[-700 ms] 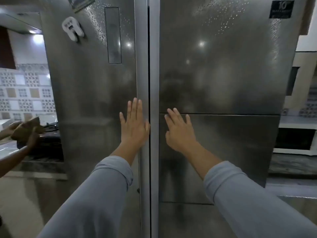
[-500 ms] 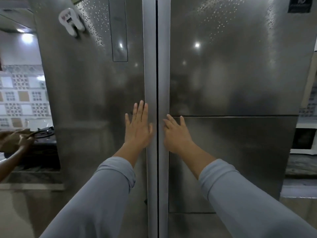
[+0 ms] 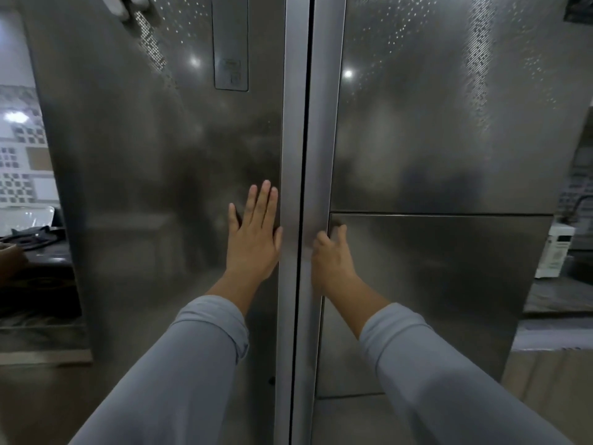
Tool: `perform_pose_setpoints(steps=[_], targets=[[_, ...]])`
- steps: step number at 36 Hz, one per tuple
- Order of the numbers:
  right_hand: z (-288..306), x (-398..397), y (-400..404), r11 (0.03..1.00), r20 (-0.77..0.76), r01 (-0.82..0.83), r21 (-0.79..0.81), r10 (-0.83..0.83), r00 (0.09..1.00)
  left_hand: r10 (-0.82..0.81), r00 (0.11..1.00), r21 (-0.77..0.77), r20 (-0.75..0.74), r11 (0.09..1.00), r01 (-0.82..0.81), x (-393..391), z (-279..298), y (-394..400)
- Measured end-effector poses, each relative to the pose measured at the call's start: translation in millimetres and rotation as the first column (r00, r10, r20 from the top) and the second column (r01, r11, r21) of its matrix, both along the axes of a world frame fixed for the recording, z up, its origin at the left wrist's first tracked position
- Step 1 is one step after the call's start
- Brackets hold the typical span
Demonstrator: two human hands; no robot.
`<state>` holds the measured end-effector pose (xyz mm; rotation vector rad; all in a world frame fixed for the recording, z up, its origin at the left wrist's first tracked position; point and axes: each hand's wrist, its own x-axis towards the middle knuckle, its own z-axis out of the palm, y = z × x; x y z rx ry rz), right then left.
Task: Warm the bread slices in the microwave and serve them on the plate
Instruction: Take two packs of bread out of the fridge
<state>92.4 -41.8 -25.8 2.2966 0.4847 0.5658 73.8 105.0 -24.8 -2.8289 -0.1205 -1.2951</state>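
A steel two-door fridge [image 3: 433, 149] fills the view, both doors closed. My left hand [image 3: 253, 239] lies flat with straight fingers on the left door [image 3: 160, 187], beside the centre seam. My right hand [image 3: 330, 255] has its fingers curled into the recessed handle edge of the right door [image 3: 449, 284], at the line where the lower panel begins. A white microwave [image 3: 555, 252] stands on the counter at the far right. No bread or plate is visible.
A dark gas stove [image 3: 29, 239] sits on the counter at the left, with another person's hand [image 3: 9, 258] at the frame edge. A white magnet [image 3: 128, 4] is stuck at the top of the left door. A stone counter [image 3: 558, 293] runs along the right.
My right hand has gone from lying flat on the right door to curling into the door's edge by the seam. The view has moved closer to the fridge. My left hand stays flat.
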Motion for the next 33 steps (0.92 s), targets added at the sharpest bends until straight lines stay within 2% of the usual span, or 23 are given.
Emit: perform_pose_setpoints(steps=[8,14,21,29,33], targets=[[-5,-13,-12,0.994,0.029,-0.069,0.087,0.066,0.997,0.026,0.997,-0.025,-0.072,0.999,-0.028,-8,6,-7],[-6,-58,-43,0.950,0.065,-0.208,0.234,0.198,0.978,-0.047,0.978,-0.210,-0.204,0.978,0.003,-26,-9,-40],[-10,-114,-85,0.833,0.088,-0.304,0.463,0.298,0.951,-0.187,0.926,-0.455,-0.327,0.890,0.019,-63,-33,-86],[-18,-178,-143,0.675,0.195,-0.293,0.677,0.220,0.956,-0.283,0.882,-0.533,-0.376,0.845,0.044,-125,-53,-142],[-24,-198,-167,0.564,0.284,-0.284,0.776,0.089,0.955,-0.352,0.843,-0.564,-0.407,0.823,0.072,-144,-59,-169]])
